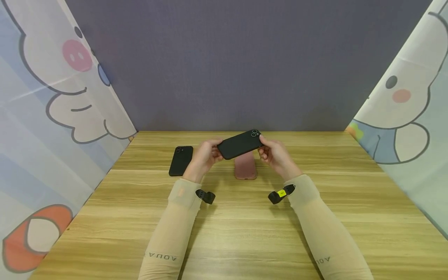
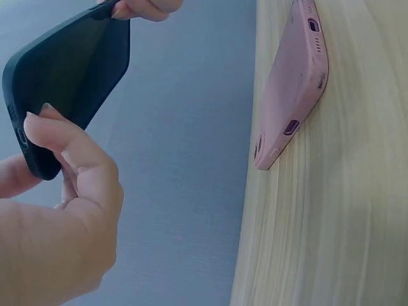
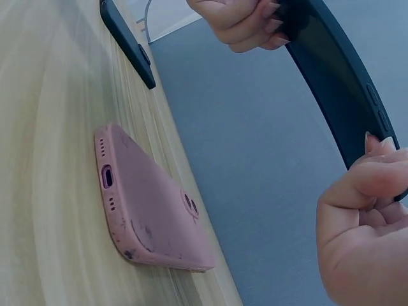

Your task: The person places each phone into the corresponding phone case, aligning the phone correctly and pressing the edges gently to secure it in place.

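Observation:
A black smartphone (image 1: 239,144) is held up off the table, tilted with its right end higher. Its back with two round lenses faces the head camera; its dark front shows in both wrist views. My left hand (image 1: 207,155) pinches the left end between thumb and fingers. At the lens end, my right hand (image 1: 276,154) grips with the thumb on the back and fingers curled beneath. Below it on the table lies a pink phone (image 1: 245,167), back up, partly hidden in the head view; scuffs mark its edge in the right wrist view (image 3: 153,210).
Left of my left hand, a second black phone (image 1: 180,161) lies back up on the wooden table (image 1: 241,233). A dark grey panel (image 1: 224,66) stands behind the table. Cartoon-printed sheets (image 1: 45,128) hang along both sides.

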Demonstrator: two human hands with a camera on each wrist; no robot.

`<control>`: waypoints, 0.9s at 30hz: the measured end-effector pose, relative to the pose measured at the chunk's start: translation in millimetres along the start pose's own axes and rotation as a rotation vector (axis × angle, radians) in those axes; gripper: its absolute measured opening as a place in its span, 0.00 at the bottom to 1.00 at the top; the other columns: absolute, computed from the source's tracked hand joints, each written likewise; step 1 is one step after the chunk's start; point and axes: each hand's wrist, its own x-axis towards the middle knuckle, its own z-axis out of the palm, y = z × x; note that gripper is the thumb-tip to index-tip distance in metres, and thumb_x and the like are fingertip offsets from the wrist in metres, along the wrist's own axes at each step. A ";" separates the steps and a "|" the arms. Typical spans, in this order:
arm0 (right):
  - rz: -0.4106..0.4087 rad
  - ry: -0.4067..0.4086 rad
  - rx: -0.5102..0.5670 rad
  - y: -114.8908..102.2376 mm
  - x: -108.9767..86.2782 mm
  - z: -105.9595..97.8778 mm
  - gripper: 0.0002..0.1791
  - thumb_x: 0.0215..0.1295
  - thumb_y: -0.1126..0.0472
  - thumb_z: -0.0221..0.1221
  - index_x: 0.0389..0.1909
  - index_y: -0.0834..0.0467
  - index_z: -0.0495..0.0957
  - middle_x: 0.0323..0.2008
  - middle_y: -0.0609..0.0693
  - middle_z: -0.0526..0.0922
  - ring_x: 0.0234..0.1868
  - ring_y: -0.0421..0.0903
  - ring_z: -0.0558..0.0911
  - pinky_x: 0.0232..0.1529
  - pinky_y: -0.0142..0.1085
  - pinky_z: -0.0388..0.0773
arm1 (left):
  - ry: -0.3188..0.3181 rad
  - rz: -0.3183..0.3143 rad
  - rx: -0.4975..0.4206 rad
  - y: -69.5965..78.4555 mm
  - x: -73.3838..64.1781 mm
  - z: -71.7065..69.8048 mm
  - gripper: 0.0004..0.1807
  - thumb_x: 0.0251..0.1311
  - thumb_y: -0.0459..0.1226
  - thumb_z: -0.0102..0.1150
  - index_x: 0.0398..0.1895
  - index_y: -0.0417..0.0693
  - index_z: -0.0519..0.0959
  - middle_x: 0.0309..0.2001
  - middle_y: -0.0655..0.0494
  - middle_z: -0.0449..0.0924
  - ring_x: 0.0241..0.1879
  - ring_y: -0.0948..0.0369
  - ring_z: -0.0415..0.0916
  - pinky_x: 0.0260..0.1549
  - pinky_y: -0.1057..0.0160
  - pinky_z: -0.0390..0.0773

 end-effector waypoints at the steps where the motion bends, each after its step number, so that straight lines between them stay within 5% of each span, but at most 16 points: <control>1: 0.006 -0.002 0.002 0.1 -0.2 0.0 0.24 0.80 0.54 0.52 0.21 0.56 0.82 0.16 0.48 0.75 0.15 0.39 0.65 0.19 0.30 0.63 | -0.007 -0.006 0.002 -0.4 0.0 -0.3 0.07 0.73 0.37 0.55 0.41 0.42 0.78 0.25 0.52 0.71 0.21 0.60 0.66 0.26 0.64 0.72; 14: 0.038 -0.022 -0.011 0.1 -1.4 4.9 0.22 0.79 0.52 0.54 0.23 0.55 0.83 0.17 0.49 0.72 0.16 0.40 0.63 0.21 0.32 0.60 | -0.130 -0.039 0.077 -0.5 -1.2 -0.9 0.11 0.74 0.40 0.58 0.39 0.42 0.84 0.23 0.53 0.76 0.17 0.61 0.65 0.23 0.64 0.64; 22: 0.019 -0.028 -0.053 1.3 -2.6 10.2 0.22 0.78 0.50 0.55 0.23 0.55 0.82 0.21 0.48 0.76 0.18 0.41 0.68 0.23 0.32 0.66 | -0.099 -0.004 0.082 -0.4 -1.4 2.1 0.13 0.75 0.38 0.55 0.33 0.42 0.83 0.24 0.53 0.75 0.18 0.61 0.69 0.25 0.64 0.68; 27: 0.054 -0.099 -0.140 3.4 -5.4 18.3 0.20 0.76 0.48 0.58 0.26 0.56 0.82 0.25 0.48 0.79 0.20 0.42 0.71 0.24 0.32 0.69 | -0.075 0.028 0.091 -1.2 -1.1 3.6 0.16 0.76 0.39 0.55 0.29 0.44 0.83 0.22 0.54 0.74 0.18 0.59 0.67 0.26 0.63 0.68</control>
